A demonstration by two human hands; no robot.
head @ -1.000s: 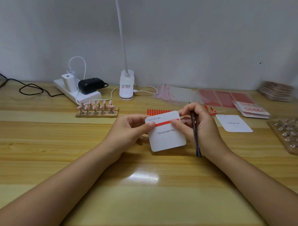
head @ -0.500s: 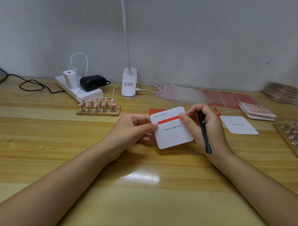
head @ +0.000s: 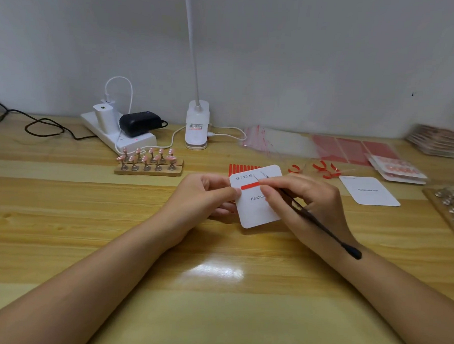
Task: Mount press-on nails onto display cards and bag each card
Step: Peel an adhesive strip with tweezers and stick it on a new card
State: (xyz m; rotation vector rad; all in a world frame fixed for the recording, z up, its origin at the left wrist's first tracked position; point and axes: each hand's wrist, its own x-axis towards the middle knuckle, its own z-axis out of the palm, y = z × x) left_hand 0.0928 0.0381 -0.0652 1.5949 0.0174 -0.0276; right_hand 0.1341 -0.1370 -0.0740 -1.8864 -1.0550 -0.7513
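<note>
Holding white display card above wooden table: left hand pinches card's left edge, thumb on front; right hand grips black tweezers, fingertips pressing red strip on card; behind, wooden stand with pink nails; second card lies at right; clear bags near wall.

The left hand pinches the left edge of a white display card bearing a red strip. The right hand grips black tweezers, its fingers pressing on the strip. Pink press-on nails stand on a wooden holder, left on the surface.
</note>
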